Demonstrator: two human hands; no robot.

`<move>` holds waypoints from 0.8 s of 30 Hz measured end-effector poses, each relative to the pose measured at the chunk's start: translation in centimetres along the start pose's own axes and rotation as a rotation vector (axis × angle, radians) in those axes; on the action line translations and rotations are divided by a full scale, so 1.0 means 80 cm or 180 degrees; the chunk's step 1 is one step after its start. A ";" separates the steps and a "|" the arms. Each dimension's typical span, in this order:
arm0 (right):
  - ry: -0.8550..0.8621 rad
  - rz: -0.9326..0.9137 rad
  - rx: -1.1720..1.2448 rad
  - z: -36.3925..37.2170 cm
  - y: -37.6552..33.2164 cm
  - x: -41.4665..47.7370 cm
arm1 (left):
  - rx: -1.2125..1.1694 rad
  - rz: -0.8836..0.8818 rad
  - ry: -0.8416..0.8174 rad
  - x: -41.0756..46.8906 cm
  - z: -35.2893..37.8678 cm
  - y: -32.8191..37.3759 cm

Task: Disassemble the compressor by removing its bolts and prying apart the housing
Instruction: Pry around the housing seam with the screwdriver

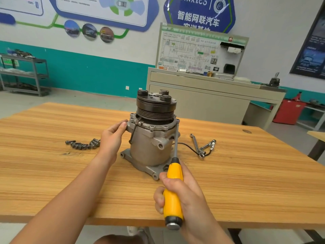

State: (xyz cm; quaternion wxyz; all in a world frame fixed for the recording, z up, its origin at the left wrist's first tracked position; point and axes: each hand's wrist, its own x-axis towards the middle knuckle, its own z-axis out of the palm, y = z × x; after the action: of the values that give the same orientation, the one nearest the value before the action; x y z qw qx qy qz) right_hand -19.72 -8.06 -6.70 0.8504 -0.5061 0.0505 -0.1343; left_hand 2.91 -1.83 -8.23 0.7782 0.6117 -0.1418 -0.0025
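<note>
The compressor stands upright at mid-surface, pulley on top, long axis vertical. The right hand is clenched round the screwdriver handle. The shaft runs up and away from the fingers, its tip at the upper flange on the compressor's right side. The left hand grasps the flange's opposite side, seemingly bracing it. Loose bolts lie to its left. Prying likely means levering against that seam.

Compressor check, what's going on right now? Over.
Left hand holds compressor at top flange. Right hand grips yellow screwdriver, tip at flange edge. Loose bolts lie on table. Nothing blocking.
</note>
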 end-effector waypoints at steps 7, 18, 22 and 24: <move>-0.0058 0.0168 -0.0637 -0.004 -0.021 -0.010 | -0.0099 -0.0347 -0.0225 0.014 0.005 0.004; 0.0189 0.0467 -0.0416 0.011 -0.021 -0.019 | 0.0363 -0.0714 0.0044 0.068 0.008 0.015; 0.0093 0.0447 -0.0587 0.023 -0.015 -0.008 | 0.0287 -0.0319 0.0163 -0.005 -0.012 -0.004; -0.0043 0.0406 -0.0747 0.028 -0.014 -0.005 | 0.0259 -0.0227 0.0121 -0.037 -0.008 -0.009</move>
State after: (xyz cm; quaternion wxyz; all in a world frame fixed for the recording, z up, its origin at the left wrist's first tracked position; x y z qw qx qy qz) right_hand -19.78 -6.59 -4.67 0.7925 -0.5989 0.0922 -0.0698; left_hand 0.33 -0.88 -9.72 0.7547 0.6475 -0.1051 -0.0129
